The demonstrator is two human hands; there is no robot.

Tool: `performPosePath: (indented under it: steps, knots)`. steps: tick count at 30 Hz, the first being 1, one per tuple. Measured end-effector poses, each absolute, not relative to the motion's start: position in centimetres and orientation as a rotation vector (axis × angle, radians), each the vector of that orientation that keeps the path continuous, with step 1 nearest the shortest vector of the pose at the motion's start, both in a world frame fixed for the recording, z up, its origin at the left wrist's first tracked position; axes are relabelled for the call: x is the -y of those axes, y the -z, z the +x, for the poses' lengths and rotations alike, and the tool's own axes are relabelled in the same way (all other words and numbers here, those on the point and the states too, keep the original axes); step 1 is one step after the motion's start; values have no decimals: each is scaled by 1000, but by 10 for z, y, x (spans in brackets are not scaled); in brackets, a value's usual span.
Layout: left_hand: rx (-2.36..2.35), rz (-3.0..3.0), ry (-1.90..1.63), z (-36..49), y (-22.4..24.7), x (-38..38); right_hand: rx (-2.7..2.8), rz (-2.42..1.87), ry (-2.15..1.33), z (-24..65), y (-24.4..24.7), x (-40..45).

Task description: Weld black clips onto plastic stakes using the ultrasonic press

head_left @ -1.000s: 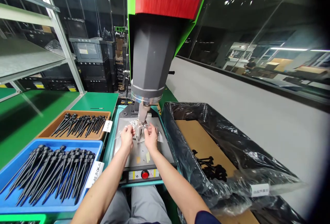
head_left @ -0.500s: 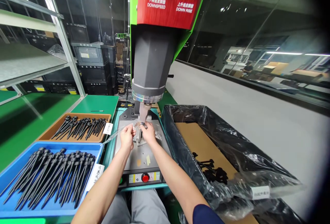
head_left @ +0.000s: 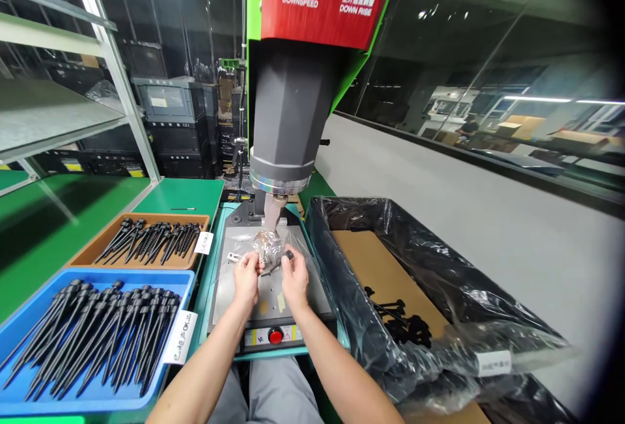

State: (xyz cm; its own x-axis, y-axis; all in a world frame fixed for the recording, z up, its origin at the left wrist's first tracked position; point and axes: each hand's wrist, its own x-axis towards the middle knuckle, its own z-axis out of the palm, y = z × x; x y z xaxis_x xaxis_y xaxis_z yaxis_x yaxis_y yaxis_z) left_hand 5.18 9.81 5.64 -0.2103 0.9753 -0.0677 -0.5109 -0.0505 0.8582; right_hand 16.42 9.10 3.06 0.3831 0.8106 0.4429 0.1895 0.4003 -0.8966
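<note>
Under the press horn (head_left: 275, 209), crinkled clear plastic film (head_left: 268, 247) covers the fixture on the metal plate (head_left: 234, 300). My left hand (head_left: 247, 274) is closed at the film's left front edge, fingertips pinched on it. My right hand (head_left: 295, 277) is closed round a small black part (head_left: 288, 254) just right of the film. A small metal piece (head_left: 234, 257) lies left of my left fingers. The fixture's details are hidden by the film and my fingers.
A blue tray (head_left: 188, 275) and an orange tray (head_left: 141, 266) of black stemmed parts stand at the left. On the right is a black-lined box (head_left: 390, 209) with cardboard and black parts. A red button (head_left: 275, 335) sits on the machine's front. The press head (head_left: 293, 105) hangs above.
Both hands have come nearer to me, my right one also slightly rightward. The black part now shows at my right fingertips, and the plastic film is bunched under the horn.
</note>
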Motion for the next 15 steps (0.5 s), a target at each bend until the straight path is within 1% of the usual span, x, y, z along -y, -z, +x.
performPosePath:
  steps: [4,7,12,15]
  knots:
    - [-983,624,-1523,50,-47,-94,1047,-1080,-837,175,-16,-57]
    - [-1004,597,-1476,46,-40,-89,1009,-1069,-967,181,-10,-38]
    - [-1050,642,-1319,44,-27,-58,1163,-1096,-944,186,-17,-22]
    - [-1053,827,-1242,45,-23,-35,1260,-1071,-887,183,-26,-17]
